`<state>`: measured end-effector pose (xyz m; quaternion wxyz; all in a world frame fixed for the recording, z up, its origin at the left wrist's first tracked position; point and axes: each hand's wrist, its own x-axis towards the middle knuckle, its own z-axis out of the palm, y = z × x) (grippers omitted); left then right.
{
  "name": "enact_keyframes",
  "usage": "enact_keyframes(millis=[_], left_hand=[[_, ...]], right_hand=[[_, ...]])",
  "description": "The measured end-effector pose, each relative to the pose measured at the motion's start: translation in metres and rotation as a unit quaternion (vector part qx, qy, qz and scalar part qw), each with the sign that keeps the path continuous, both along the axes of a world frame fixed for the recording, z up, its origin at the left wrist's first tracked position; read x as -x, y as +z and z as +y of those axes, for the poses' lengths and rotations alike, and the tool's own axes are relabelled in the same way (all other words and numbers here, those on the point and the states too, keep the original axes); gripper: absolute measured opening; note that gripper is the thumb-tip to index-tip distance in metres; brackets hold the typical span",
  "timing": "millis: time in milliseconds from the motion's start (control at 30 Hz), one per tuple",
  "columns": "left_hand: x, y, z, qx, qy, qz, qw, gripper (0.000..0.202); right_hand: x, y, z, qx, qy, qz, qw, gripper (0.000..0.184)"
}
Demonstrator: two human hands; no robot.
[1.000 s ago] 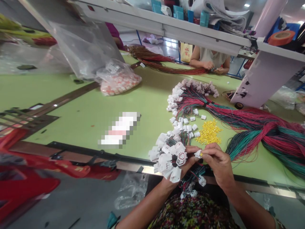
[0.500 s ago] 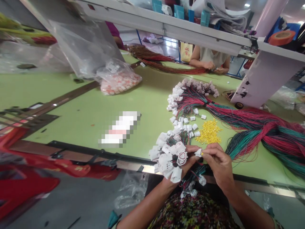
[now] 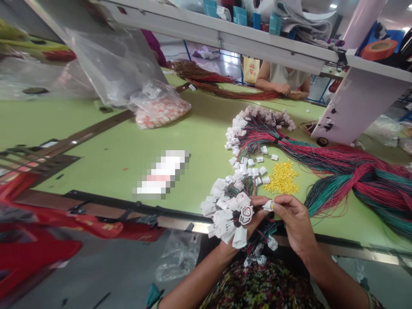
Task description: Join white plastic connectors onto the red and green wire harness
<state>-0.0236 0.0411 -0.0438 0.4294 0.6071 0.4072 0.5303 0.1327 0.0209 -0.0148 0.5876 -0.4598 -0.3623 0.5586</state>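
Observation:
My left hand is closed round a bunch of wires with white plastic connectors fanned out over its back and wrist. One white connector points to the right at its fingertips. My right hand pinches at that connector's end, where a bit of a small yellow piece shows between thumb and forefinger. Several more connectors dangle below the hands. Just beyond the fingers lies a heap of small yellow pieces on the green tabletop.
Tied wire bundles with white connectors stretch across the right side. A plastic bag of small pinkish-white parts lies at back left. A blurred-out white item rests left of centre. Overhead runs a shelf. Across the table a person handles wires.
My right hand's fingers have shifted slightly at the connector's end, still pinching there. The connectors in my left hand have tilted a little.

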Motion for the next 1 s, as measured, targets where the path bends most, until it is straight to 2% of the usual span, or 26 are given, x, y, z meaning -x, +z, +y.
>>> enact_keyframes(millis=[233, 433, 533, 667, 733, 833, 900, 1000], left_hand=[[0.001, 0.0, -0.001, -0.027, 0.023, 0.025, 0.999, 0.013], [0.001, -0.006, 0.001, -0.081, 0.023, 0.037, 0.996, 0.013], [-0.001, -0.005, 0.004, -0.067, 0.013, 0.026, 0.997, 0.013], [-0.003, 0.004, 0.007, -0.006, -0.029, -0.014, 0.999, 0.013], [-0.001, 0.009, 0.008, 0.015, -0.046, -0.041, 0.998, 0.017], [0.002, 0.013, 0.009, 0.052, -0.04, -0.104, 0.992, 0.024], [0.002, 0.012, 0.01, 0.109, -0.035, -0.161, 0.98, 0.028], [-0.001, 0.009, 0.01, 0.178, -0.048, -0.197, 0.963, 0.035]], right_hand=[[0.005, -0.003, -0.001, 0.005, -0.008, 0.02, 1.0, 0.026], [0.007, -0.002, -0.001, 0.016, -0.026, 0.046, 0.998, 0.028], [0.003, 0.0, 0.001, -0.013, 0.011, 0.007, 1.0, 0.023], [-0.008, 0.003, 0.005, -0.092, 0.071, -0.114, 0.987, 0.016], [-0.018, 0.005, 0.006, -0.142, 0.08, -0.187, 0.969, 0.013], [-0.038, 0.011, 0.0, -0.174, 0.118, -0.291, 0.933, 0.008], [-0.049, 0.014, -0.013, -0.193, 0.2, -0.352, 0.894, 0.012], [-0.056, 0.012, -0.038, -0.226, 0.377, -0.406, 0.801, 0.014]])
